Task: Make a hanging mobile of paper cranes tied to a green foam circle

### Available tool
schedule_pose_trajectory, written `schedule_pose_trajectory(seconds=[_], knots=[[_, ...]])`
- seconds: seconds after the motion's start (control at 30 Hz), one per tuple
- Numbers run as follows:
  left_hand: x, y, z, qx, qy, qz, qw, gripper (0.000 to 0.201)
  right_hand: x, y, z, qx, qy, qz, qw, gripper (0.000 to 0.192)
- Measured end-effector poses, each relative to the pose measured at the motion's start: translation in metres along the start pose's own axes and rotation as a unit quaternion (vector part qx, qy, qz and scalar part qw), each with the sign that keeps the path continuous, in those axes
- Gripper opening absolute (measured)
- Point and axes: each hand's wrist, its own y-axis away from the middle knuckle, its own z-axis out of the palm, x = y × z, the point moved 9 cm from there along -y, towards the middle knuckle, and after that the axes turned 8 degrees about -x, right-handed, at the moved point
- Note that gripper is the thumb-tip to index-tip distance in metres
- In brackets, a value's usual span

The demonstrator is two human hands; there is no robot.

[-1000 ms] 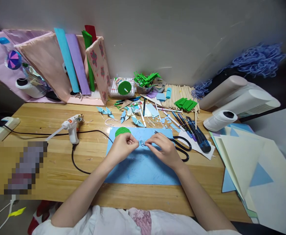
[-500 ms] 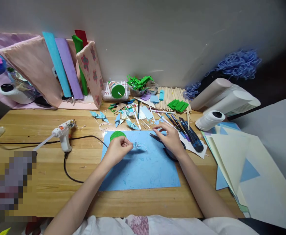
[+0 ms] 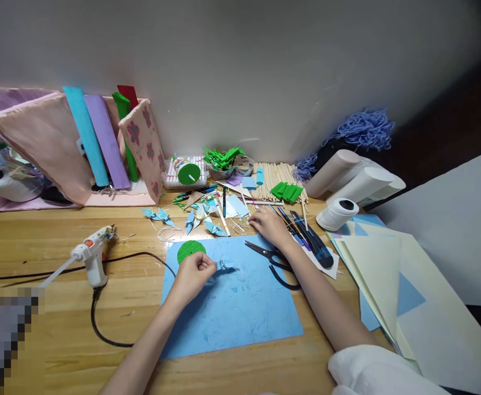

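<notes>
My left hand [image 3: 194, 273] is closed in a pinch above the blue sheet [image 3: 240, 312], just in front of a green disc [image 3: 191, 250]. Whatever lies between its fingertips is too small to make out. My right hand [image 3: 268, 226] reaches past the sheet's far edge, fingers bent together over the small scraps there; what they pinch is unclear. Black scissors [image 3: 270, 253] lie partly on the sheet beside the right forearm, which covers part of them. Folded blue patterned paper pieces [image 3: 214, 227] rest just beyond the sheet, near pale thread [image 3: 168, 235].
A glue gun [image 3: 96, 255] with a black cord stands at left. Markers, pens and a utility knife [image 3: 316, 244] lie at right, near a white thread spool [image 3: 337, 214]. Wooden sticks [image 3: 271, 178] and green strips [image 3: 224, 159] sit along the wall. Paper sheets [image 3: 372, 258] overlap at far right.
My right hand has moved off the scissors, away from me and slightly left, towards the scraps, its fingers curling in. My left hand stays pinched over the sheet. The camera view has shifted.
</notes>
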Motion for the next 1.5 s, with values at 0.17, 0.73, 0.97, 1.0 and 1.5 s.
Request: schedule_pose_trajectory(seconds=[0.17,0.73,0.97,1.0,1.5], knots=[[-0.002,-0.001,0.003,0.0,0.006,0.004,1.0,0.014,0.002,-0.007,-0.001,0.0,0.02,-0.007,1.0,0.008],[-0.005,0.002,0.004,0.003,0.014,0.014,1.0,0.011,0.005,-0.011,0.004,-0.017,0.026,-0.034,0.999,0.008],[-0.004,0.003,0.002,0.011,0.025,0.024,0.999,0.01,0.003,-0.011,0.004,-0.028,-0.009,-0.048,0.998,0.015],[-0.004,0.004,0.002,0.012,0.025,0.024,0.999,0.01,0.003,-0.011,0.004,-0.025,-0.016,-0.046,0.999,0.016],[-0.001,0.005,0.0,0.02,0.024,0.027,0.999,0.012,0.028,0.009,-0.002,0.059,-0.316,0.108,0.941,0.031]])
